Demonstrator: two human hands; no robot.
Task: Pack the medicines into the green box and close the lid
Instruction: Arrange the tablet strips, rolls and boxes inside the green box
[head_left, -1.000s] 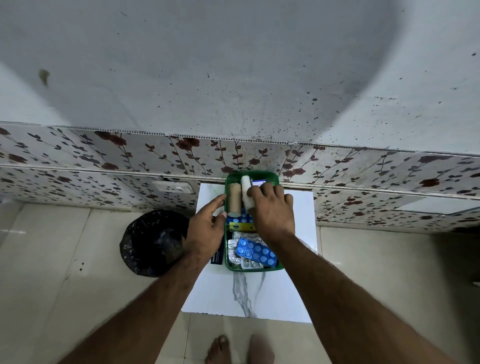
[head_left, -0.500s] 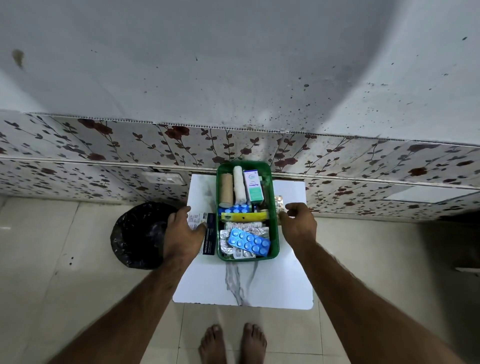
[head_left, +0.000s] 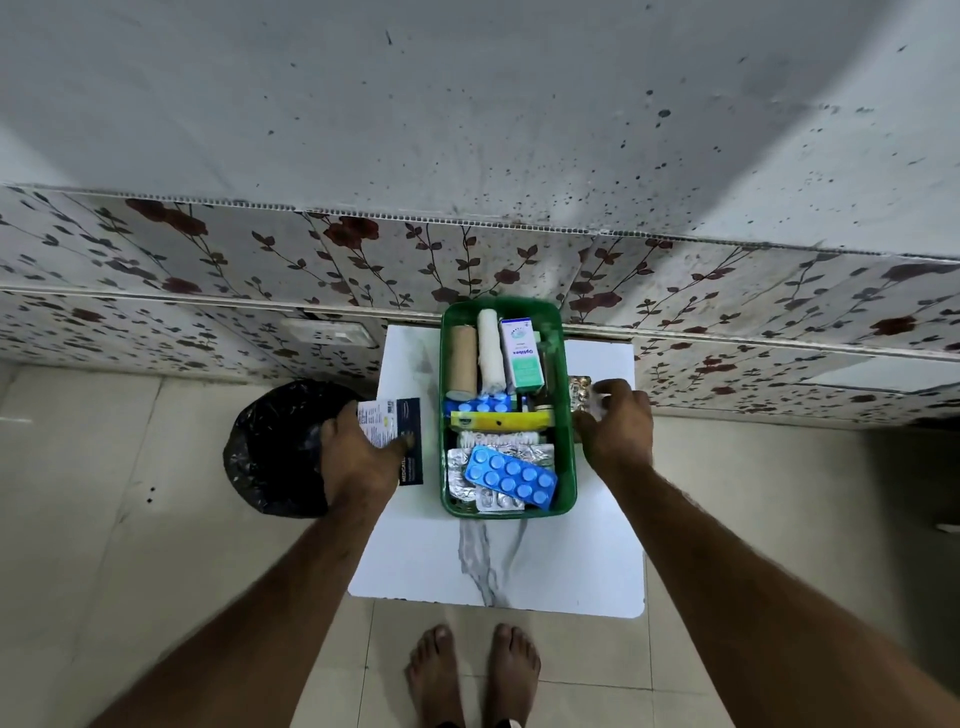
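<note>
Head view: green box (head_left: 567, 462) between left hand (head_left: 358, 457), right hand (head_left: 618, 431).

A lidless green box (head_left: 569, 415) stands on a white marble-veined table (head_left: 498, 566), holding a tan bandage roll (head_left: 463, 361), a white gauze roll (head_left: 490, 353), a white-and-teal carton (head_left: 521, 353), a yellow box (head_left: 498, 420) and a blue blister pack (head_left: 511, 477). The left hand (head_left: 358, 460) rests on a dark flat carton (head_left: 402, 431) just left of the box, in front of a black bin bag (head_left: 270, 447). The right hand (head_left: 618, 426) grips a silver blister strip (head_left: 580, 391) at the box's right wall.
</note>
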